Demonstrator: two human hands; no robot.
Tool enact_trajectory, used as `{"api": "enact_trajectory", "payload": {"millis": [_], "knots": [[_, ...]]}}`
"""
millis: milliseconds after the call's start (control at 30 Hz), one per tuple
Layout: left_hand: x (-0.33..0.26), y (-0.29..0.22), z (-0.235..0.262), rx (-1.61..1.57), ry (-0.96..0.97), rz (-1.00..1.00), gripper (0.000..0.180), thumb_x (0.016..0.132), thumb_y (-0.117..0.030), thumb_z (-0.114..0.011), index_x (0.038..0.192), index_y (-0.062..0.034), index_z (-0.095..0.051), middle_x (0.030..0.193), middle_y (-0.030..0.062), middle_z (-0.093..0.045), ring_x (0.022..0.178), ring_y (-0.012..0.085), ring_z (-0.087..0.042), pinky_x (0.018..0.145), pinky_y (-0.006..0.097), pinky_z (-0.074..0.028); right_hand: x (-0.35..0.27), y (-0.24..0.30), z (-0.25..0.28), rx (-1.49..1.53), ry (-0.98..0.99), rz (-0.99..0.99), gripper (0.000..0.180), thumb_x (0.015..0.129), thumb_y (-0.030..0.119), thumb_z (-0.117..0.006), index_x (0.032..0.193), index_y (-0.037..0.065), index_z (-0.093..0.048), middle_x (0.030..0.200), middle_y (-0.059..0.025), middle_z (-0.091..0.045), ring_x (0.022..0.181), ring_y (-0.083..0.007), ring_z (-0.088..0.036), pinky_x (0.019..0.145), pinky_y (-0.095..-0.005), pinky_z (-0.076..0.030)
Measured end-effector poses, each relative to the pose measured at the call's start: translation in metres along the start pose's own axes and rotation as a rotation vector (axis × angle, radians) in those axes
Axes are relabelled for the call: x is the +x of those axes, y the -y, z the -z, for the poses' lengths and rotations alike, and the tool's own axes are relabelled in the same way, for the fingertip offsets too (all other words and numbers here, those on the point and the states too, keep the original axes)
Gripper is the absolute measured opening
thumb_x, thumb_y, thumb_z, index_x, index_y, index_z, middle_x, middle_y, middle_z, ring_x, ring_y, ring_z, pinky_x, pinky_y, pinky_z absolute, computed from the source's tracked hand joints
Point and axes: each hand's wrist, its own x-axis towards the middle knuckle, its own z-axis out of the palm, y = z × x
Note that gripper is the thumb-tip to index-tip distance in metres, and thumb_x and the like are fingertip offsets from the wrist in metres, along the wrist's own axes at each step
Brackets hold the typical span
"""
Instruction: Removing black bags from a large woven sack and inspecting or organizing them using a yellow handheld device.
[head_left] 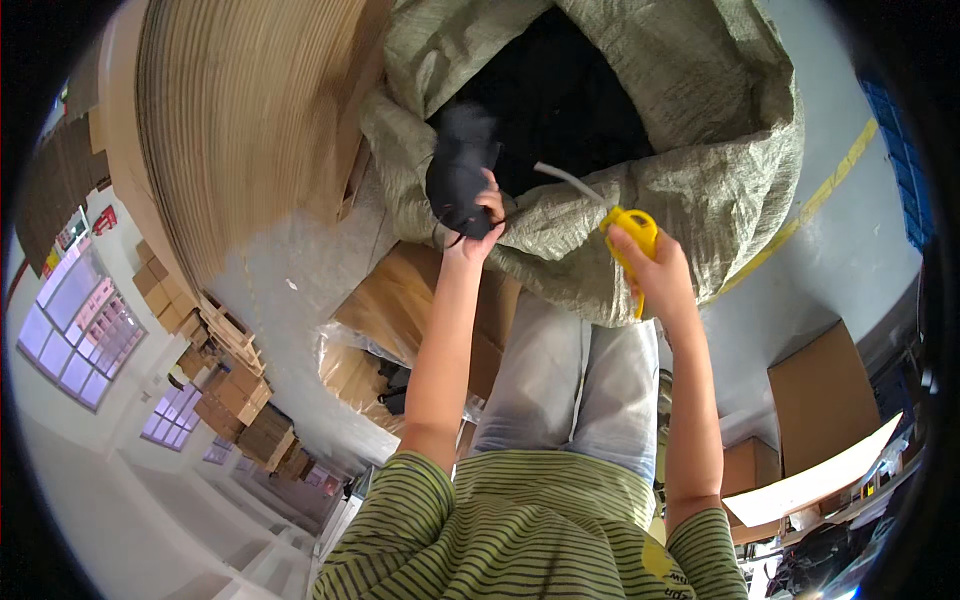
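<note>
On my feed, I see the left hand (pixel 487 218) curled around a black item (pixel 458 178) over the woven sack's (pixel 705 195) near-left rim; farther right, the right hand (pixel 660 268) grips a yellow-handled tool (pixel 632 230), its pale end pointing far-left

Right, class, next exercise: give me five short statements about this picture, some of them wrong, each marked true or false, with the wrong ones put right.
1. The right hand holds a yellow-handled tool. True.
2. The left hand is empty. False: the left hand holds a black item.
3. The open woven sack has black material inside it. True.
4. The tall cardboard stack stands to the right of the sack. False: the cardboard stack is to the left of the sack in the picture.
5. The person's striped shirt has short sleeves. True.
</note>
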Motion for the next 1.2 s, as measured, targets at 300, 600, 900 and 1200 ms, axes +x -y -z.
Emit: {"api": "enact_trajectory", "payload": {"millis": [300,600,900,1200], "knots": [[-0.01,-0.011,-0.003,1.395,-0.302,-0.725,0.038,0.088,-0.023,-0.059,0.114,0.0024,-0.049,0.094,0.015,-0.064,0.078,0.0281,-0.06,0.072,0.035,-0.048,0.001,-0.01,-0.01,0.013,0.422,-0.069,0.042,0.081,0.042,-0.065,0.087,0.0,-0.061,0.055,-0.002,-0.053,0.045,-0.0099,-0.05,0.042,-0.0254,-0.039],[-0.203,0.003,-0.068,2.372,-0.615,-0.786,0.032,0.083,-0.019,-0.065,0.105,0.003,-0.056,0.092,0.0191,-0.064,0.085,0.0309,-0.063,0.076,0.036,-0.047,-0.014,-0.041,-0.003,-0.338,0.358,0.179,0.049,0.078,0.047,-0.066,0.082,-0.001,-0.062,0.059,-0.0057,-0.058,0.051,-0.0119,-0.056,0.052,-0.0265,-0.046],[-0.313,-0.034,0.001,2.576,-0.915,-0.204,0.038,0.086,-0.029,-0.062,0.108,0.0015,-0.056,0.094,0.016,-0.062,0.088,0.0296,-0.061,0.076,0.035,-0.047,-0.016,-0.025,-0.004,-0.026,0.602,-0.186,0.043,0.08,0.043,-0.067,0.087,0.001,-0.065,0.067,-0.0037,-0.061,0.055,-0.0087,-0.054,0.051,-0.0243,-0.044],[0.171,0.042,-0.062,1.897,-0.059,-0.44,0.077,0.07,-0.05,-0.072,0.118,0.0052,-0.048,0.121,0.0224,-0.051,0.111,0.028,-0.051,0.092,0.034,-0.041,-0.015,-0.035,0.026,0.228,0.393,-0.186,0.039,0.084,0.04,-0.063,0.09,0.001,-0.065,0.066,-0.0016,-0.059,0.05,-0.0071,-0.05,0.045,-0.0219,-0.04]]}}
